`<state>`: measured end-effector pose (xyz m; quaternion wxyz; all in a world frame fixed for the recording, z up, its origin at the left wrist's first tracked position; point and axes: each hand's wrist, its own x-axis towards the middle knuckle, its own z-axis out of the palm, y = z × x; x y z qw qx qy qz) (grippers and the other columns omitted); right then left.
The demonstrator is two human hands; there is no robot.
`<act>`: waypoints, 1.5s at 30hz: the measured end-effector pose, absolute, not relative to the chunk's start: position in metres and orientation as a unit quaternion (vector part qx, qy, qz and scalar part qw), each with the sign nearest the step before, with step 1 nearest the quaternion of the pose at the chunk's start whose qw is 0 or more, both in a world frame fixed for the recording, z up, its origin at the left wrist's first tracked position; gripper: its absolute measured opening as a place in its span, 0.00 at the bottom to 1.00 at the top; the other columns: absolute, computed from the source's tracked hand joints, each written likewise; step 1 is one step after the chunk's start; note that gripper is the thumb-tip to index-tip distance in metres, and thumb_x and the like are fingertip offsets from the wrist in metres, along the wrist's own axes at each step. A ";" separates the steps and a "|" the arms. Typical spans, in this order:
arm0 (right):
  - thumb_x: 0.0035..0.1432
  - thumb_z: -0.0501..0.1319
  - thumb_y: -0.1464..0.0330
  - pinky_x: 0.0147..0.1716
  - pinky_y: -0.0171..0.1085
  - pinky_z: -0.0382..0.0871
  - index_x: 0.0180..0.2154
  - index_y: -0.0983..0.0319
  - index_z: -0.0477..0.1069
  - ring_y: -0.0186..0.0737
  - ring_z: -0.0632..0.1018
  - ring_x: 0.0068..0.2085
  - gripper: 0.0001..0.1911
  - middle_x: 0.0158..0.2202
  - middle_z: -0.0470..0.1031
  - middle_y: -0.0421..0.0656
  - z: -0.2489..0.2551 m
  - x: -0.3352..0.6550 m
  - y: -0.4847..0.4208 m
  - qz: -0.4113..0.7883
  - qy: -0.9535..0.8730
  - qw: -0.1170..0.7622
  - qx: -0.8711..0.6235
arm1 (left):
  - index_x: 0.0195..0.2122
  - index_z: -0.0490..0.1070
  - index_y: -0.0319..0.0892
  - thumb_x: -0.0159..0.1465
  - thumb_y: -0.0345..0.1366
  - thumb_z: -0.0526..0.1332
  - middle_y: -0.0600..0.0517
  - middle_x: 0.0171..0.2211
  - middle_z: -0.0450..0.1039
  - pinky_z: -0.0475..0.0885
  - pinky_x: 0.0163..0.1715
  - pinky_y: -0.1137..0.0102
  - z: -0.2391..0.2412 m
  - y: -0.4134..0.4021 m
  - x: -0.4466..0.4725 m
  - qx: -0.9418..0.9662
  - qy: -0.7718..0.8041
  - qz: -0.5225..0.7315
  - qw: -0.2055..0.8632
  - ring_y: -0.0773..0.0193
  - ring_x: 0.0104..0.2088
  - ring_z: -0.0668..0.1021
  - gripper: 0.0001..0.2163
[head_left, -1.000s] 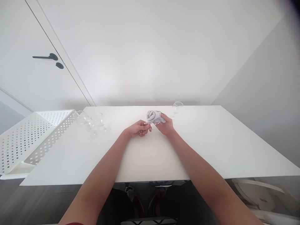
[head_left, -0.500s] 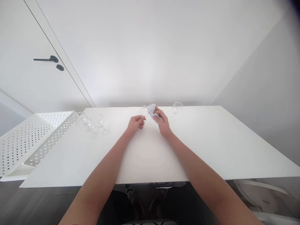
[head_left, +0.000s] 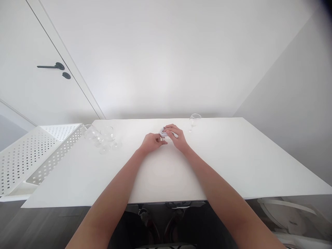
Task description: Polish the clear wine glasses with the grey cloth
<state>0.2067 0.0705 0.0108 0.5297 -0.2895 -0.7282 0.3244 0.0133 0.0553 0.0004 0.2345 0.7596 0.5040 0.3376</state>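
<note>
Cloth (head_left: 163,132) bunched in the right hand's (head_left: 177,136) grip met a glass (head_left: 163,139) that the left hand (head_left: 151,142) clasped over the table (head_left: 166,173); whether it reached inside was unclear. Another glass (head_left: 195,121) stood upright rightward; more glasses (head_left: 107,133) clustered leftward, near a perforated basket (head_left: 28,148).

Head-worn wide view from above the near edge of the flat white worktop (head_left: 259,155), facing forward and down towards the plain white wall (head_left: 166,58) close behind.
</note>
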 end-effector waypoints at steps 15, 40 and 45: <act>0.66 0.60 0.54 0.56 0.49 0.72 0.53 0.53 0.76 0.47 0.77 0.54 0.19 0.57 0.76 0.43 0.006 0.205 0.077 0.662 -0.462 0.542 -0.234 | 0.26 0.67 0.42 0.63 0.51 0.65 0.54 0.20 0.69 0.66 0.24 0.71 0.007 0.060 0.013 0.600 0.447 0.531 0.396 0.70 0.21 0.67 0.18; 0.49 0.62 0.63 0.27 0.39 0.65 0.29 0.59 0.73 0.41 0.74 0.30 0.07 0.30 0.75 0.42 0.000 0.222 0.090 0.643 -0.454 0.473 -0.397 | 0.35 0.78 0.48 0.59 0.47 0.71 0.56 0.26 0.76 0.66 0.36 0.69 -0.004 0.058 0.021 0.798 0.493 0.293 0.184 0.63 0.28 0.74 0.10; 0.51 0.63 0.60 0.31 0.44 0.71 0.34 0.59 0.73 0.46 0.76 0.32 0.11 0.33 0.77 0.47 -0.004 0.220 0.093 0.673 -0.447 0.506 -0.304 | 0.33 0.73 0.45 0.59 0.49 0.69 0.57 0.23 0.72 0.67 0.32 0.70 0.001 0.058 0.022 0.739 0.473 0.380 0.291 0.66 0.25 0.72 0.13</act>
